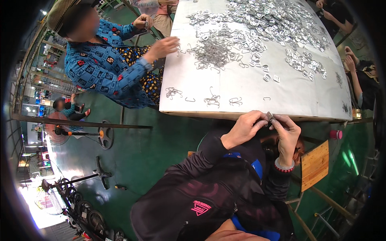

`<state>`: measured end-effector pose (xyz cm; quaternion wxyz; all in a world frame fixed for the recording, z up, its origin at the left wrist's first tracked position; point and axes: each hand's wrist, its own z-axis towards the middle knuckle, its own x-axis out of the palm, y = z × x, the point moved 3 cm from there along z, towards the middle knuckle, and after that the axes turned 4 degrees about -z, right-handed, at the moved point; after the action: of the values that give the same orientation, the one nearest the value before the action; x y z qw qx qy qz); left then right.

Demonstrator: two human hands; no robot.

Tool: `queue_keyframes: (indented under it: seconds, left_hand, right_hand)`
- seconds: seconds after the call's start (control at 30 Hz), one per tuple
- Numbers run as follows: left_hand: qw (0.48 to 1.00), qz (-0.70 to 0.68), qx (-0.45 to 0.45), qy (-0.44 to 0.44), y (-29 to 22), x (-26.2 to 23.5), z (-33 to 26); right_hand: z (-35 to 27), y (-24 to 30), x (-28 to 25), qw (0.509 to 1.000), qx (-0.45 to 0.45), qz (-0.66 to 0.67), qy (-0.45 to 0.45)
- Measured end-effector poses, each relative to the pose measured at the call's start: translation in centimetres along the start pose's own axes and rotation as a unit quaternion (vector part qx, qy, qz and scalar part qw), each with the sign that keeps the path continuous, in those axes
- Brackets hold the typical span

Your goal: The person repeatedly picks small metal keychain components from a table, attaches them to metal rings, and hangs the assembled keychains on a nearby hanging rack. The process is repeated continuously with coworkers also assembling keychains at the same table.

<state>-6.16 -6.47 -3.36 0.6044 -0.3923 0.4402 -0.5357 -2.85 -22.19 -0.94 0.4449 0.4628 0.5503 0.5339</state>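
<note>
Just past the dark jacket (201, 180), the left grip (246, 129) is pinching a small grey metal piece (270, 116) (I cannot see its shape well), and the right grip (288, 134) is pinching it too. The piece is sitting between both grips, right by the near edge of the table (249, 88). Farther on, thin bent hooks (212, 101) are lying in little bunches. Next, a person (108, 64) is holding one hand by a hook pile (213, 52). Beyond, flat silver buckles (261, 20) are lying in a big heap.

White glare fills the lower-left opening (40, 207), the tabletop (241, 90) is bright, and straight edges bend toward a black rim.
</note>
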Motion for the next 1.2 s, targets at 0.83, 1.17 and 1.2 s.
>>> queue_keyframes:
  seconds: [0.83, 1.17, 1.2]
  left_hand:
    - [0.848, 0.53, -0.015, 0.011, 14.3, -17.3, 8.5]
    - [0.92, 0.385, -0.031, -0.062, 9.4, -14.9, 7.3]
    - [0.925, 0.374, -0.007, -0.066, 7.8, -13.9, 7.1]
  right_hand:
    - [0.5, -0.2, -1.5, 0.99, 0.021, 0.142, 0.001]
    - [-1.2, 0.2, -2.1, 0.991, 0.019, 0.13, -0.009]
    - [-1.3, 0.0, -2.2, 0.991, 0.02, 0.131, -0.008]
